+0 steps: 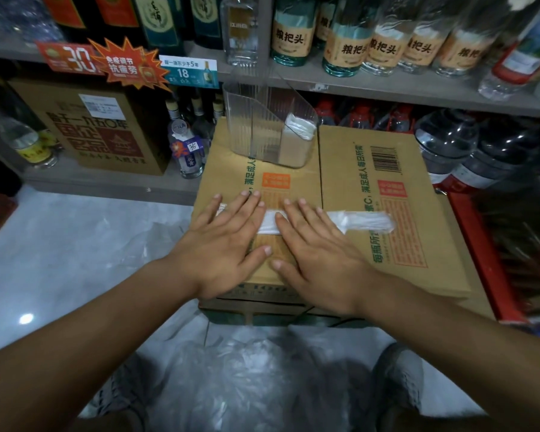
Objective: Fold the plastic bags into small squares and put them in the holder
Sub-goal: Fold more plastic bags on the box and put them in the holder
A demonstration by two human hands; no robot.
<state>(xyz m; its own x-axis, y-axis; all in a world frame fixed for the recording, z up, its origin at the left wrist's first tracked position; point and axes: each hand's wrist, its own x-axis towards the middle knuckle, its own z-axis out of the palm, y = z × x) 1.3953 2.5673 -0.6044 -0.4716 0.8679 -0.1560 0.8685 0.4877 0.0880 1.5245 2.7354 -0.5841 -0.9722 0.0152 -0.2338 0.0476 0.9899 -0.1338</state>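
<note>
A long white plastic bag (362, 221), folded into a narrow strip, lies flat across the top of two cardboard boxes (387, 169) at the centre of view. The left hand (222, 241) is spread flat with straight fingers and presses down on the strip's 9 o'clock end. The right hand (318, 254), just beside it and equally flat, presses on the middle. The rest of the strip runs free toward 3 o'clock. At 12 o'clock from the hands, a clear ribbed holder (256, 126) stands on the boxes, with folded white squares (300, 126) stacked in its front compartment. Loose clear bags (247, 369) lie on the floor at 6 o'clock.
</note>
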